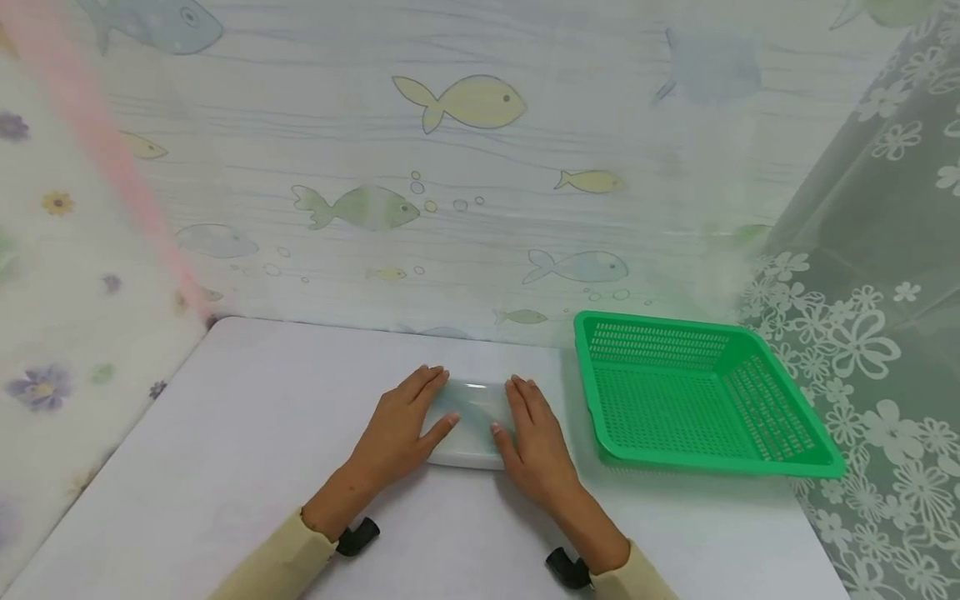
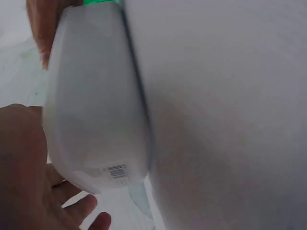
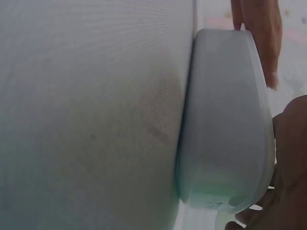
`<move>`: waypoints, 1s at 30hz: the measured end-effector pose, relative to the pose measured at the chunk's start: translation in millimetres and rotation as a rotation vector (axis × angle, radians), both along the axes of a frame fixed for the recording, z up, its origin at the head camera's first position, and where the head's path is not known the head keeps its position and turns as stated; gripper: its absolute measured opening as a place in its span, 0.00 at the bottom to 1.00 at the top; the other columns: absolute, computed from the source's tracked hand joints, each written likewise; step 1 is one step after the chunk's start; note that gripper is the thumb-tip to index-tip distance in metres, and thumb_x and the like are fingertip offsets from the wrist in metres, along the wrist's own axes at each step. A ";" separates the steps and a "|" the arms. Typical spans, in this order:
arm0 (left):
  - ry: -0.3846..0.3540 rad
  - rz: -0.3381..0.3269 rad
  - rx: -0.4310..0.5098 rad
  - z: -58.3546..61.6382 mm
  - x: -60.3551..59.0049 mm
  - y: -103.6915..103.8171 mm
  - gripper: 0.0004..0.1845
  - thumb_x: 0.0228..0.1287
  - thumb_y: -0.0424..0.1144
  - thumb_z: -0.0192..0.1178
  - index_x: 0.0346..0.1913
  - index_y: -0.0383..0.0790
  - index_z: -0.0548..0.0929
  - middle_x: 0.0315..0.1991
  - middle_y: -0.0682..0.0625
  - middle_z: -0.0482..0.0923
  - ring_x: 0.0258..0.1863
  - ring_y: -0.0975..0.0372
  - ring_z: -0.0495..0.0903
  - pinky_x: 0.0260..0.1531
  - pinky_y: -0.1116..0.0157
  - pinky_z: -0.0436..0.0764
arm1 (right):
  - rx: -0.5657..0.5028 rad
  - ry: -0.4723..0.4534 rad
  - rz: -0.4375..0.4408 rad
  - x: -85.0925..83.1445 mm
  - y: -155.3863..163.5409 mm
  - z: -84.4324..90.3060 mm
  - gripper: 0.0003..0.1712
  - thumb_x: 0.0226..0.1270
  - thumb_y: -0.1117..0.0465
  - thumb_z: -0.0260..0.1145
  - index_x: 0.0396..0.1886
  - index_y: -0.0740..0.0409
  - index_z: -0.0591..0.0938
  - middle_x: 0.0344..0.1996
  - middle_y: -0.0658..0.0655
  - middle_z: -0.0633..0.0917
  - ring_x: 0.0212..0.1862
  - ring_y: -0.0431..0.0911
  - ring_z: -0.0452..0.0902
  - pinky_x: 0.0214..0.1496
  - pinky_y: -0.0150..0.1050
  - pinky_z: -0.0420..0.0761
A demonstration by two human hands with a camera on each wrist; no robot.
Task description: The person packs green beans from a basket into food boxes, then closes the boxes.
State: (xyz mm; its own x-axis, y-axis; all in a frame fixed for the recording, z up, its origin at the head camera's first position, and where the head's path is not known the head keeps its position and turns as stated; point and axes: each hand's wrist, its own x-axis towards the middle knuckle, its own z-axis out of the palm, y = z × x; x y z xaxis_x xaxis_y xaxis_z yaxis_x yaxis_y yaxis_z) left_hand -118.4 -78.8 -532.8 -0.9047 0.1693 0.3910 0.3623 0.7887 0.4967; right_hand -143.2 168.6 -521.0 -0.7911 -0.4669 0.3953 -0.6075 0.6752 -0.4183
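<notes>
A white plastic box (image 1: 467,458) with rounded corners and a clear, glossy top lies on the table in front of me. My left hand (image 1: 401,425) is at its left side, fingers stretched forward along the edge and thumb over the top. At the right side my right hand (image 1: 536,437) mirrors this, with its thumb pointing inward over the top. In the left wrist view the box's side wall (image 2: 98,96) bears a small barcode (image 2: 116,171), and several fingers reach past its end. The right wrist view shows the other end of the box (image 3: 223,110) beside the right hand (image 3: 288,177).
A green plastic basket (image 1: 607,454) with slotted walls stands to the right of the box. The white table (image 1: 285,467) ends at a fish-print curtain (image 1: 337,142). Flowered sheets hang along the left and right sides. Each wrist carries a black mount.
</notes>
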 end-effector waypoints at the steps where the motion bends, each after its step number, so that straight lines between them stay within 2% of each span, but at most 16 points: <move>1: -0.008 -0.012 -0.018 -1.0 0.4 1.0 0.38 0.79 0.58 0.60 0.80 0.37 0.68 0.79 0.45 0.66 0.81 0.49 0.62 0.70 0.39 0.69 | 0.020 0.008 0.010 0.4 -1.2 0.1 0.37 0.81 0.55 0.63 0.79 0.71 0.66 0.78 0.68 0.67 0.80 0.67 0.58 0.78 0.65 0.62; 6: -0.090 -0.050 -0.027 -4.3 3.7 2.2 0.42 0.79 0.61 0.58 0.83 0.38 0.62 0.84 0.47 0.57 0.85 0.48 0.52 0.71 0.37 0.67 | 0.062 -0.023 0.027 0.7 -2.9 -0.6 0.36 0.81 0.54 0.63 0.79 0.69 0.67 0.79 0.66 0.66 0.82 0.66 0.56 0.78 0.65 0.61; 15: -0.113 -0.062 -0.021 -5.7 2.2 3.1 0.44 0.78 0.62 0.58 0.83 0.38 0.61 0.85 0.47 0.55 0.85 0.48 0.49 0.79 0.45 0.57 | 0.068 -0.023 0.026 -1.4 -1.4 -2.8 0.35 0.81 0.54 0.62 0.79 0.68 0.68 0.80 0.66 0.66 0.82 0.66 0.55 0.80 0.61 0.60; 19: -0.112 -0.053 -0.030 -6.1 2.0 3.2 0.44 0.78 0.63 0.58 0.83 0.39 0.62 0.85 0.48 0.56 0.85 0.48 0.50 0.75 0.40 0.63 | 0.054 -0.022 0.024 -2.0 -1.8 -4.2 0.35 0.81 0.54 0.63 0.78 0.69 0.69 0.80 0.66 0.66 0.82 0.66 0.55 0.80 0.62 0.60; 21: -0.101 -0.047 -0.040 -5.6 2.3 3.1 0.43 0.78 0.62 0.59 0.83 0.40 0.63 0.84 0.48 0.56 0.84 0.47 0.52 0.72 0.37 0.67 | 0.055 -0.002 0.019 -1.7 -2.0 -4.5 0.35 0.80 0.55 0.64 0.78 0.69 0.70 0.79 0.66 0.67 0.81 0.66 0.57 0.79 0.63 0.61; 24: -0.075 -0.038 -0.065 -1.8 3.1 1.8 0.41 0.78 0.61 0.59 0.82 0.40 0.66 0.84 0.47 0.58 0.84 0.46 0.54 0.69 0.36 0.69 | 0.077 0.080 0.004 0.4 -1.7 -2.4 0.35 0.78 0.54 0.67 0.76 0.68 0.73 0.76 0.66 0.71 0.79 0.65 0.62 0.77 0.65 0.63; 28: -0.054 -0.001 -0.072 11.0 4.4 -4.5 0.39 0.77 0.61 0.60 0.80 0.42 0.69 0.82 0.46 0.62 0.83 0.46 0.55 0.70 0.36 0.67 | 0.053 0.191 0.014 6.4 0.6 12.0 0.33 0.74 0.55 0.71 0.72 0.68 0.76 0.71 0.65 0.77 0.75 0.62 0.69 0.74 0.63 0.68; 30: -0.057 0.027 -0.064 18.1 4.8 -10.2 0.39 0.77 0.61 0.61 0.81 0.43 0.69 0.82 0.47 0.63 0.83 0.46 0.55 0.71 0.36 0.65 | 0.010 0.205 0.029 9.6 3.5 22.5 0.32 0.74 0.57 0.71 0.72 0.67 0.77 0.70 0.64 0.78 0.74 0.61 0.71 0.73 0.61 0.70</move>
